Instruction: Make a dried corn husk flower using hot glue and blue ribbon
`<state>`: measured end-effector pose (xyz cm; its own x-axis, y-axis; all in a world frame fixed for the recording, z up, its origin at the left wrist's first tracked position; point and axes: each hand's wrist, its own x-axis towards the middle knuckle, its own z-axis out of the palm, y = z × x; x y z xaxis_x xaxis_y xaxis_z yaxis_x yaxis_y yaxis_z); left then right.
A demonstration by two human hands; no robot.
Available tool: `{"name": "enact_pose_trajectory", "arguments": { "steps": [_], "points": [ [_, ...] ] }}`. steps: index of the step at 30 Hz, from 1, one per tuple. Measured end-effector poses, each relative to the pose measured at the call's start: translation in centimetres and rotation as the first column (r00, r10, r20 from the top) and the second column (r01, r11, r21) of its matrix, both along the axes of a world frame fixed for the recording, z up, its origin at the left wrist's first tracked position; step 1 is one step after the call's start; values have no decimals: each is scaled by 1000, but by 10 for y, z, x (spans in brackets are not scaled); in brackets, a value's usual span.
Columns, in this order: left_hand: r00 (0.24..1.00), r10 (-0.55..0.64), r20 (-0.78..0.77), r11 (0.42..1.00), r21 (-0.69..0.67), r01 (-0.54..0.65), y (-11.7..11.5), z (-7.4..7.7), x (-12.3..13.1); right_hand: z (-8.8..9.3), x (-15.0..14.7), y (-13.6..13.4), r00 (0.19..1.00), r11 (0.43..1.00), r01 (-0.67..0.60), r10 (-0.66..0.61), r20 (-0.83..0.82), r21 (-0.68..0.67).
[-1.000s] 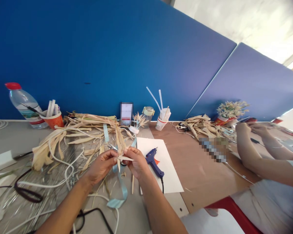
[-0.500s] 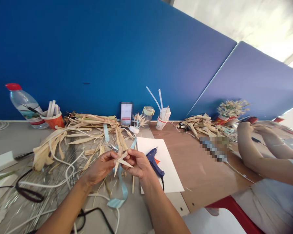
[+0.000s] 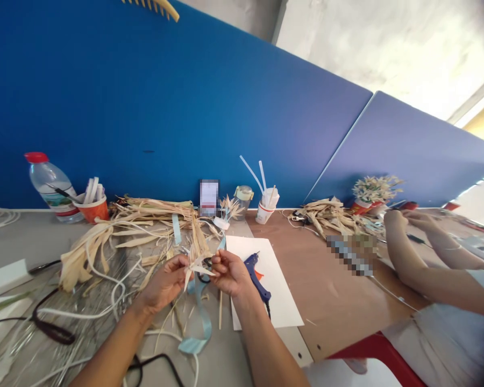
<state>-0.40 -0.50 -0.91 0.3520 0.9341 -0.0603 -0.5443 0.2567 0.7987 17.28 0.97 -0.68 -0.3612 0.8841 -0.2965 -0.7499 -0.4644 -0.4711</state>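
Note:
My left hand (image 3: 166,284) pinches a pale, star-shaped flower of dried corn husk (image 3: 195,267) at its left side, its pointed petals spread. Close by on the right, my right hand (image 3: 230,273) has its fingers curled together at the petals' edge; whether a petal tip is between them is hidden. Behind the flower lie dried husk strips (image 3: 199,239). A light blue ribbon (image 3: 204,317) hangs down below my hands. To the right, a blue glue gun (image 3: 258,279) rests on a white sheet (image 3: 280,298).
Husks (image 3: 145,207), white cables (image 3: 115,293) and clear wrapping (image 3: 80,322) cover the left side. A bottle (image 3: 56,188), an orange cup (image 3: 92,207), a phone (image 3: 208,196), a jar (image 3: 243,200) and a white cup (image 3: 265,212) line the blue partition (image 3: 185,118). A co-worker's arms (image 3: 419,258) are at right.
My right fingers have drawn slightly away from my left ones, and the flower has turned a little. The view has tilted up, so the table sits lower.

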Motion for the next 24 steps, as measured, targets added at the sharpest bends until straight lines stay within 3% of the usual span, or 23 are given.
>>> {"name": "enact_pose_trajectory", "arguments": {
  "steps": [7,10,13,15,18,21,24],
  "points": [
    [996,64,68,998,20,-66,6,-4,-2,21,-1,-8,986,993,114,-114,119,5],
    [988,118,102,992,35,-122,9,-5,-2,36,6,-17,954,974,191,-214,212,121],
    [982,133,134,989,48,-140,11,-5,-4,44,23,-31,847,917,244,-360,391,315],
    [979,141,147,987,56,-151,13,-7,-5,43,41,-39,709,877,197,-436,554,438],
    [973,169,155,981,65,-181,15,-9,-6,33,73,-50,313,869,109,-490,813,482],
    [970,180,161,979,66,-193,17,-11,-6,22,96,-57,-72,873,0,-487,871,488],
    [971,174,164,979,80,-189,17,-12,-6,17,101,-63,-312,904,-121,-427,849,411]
  ]
}}
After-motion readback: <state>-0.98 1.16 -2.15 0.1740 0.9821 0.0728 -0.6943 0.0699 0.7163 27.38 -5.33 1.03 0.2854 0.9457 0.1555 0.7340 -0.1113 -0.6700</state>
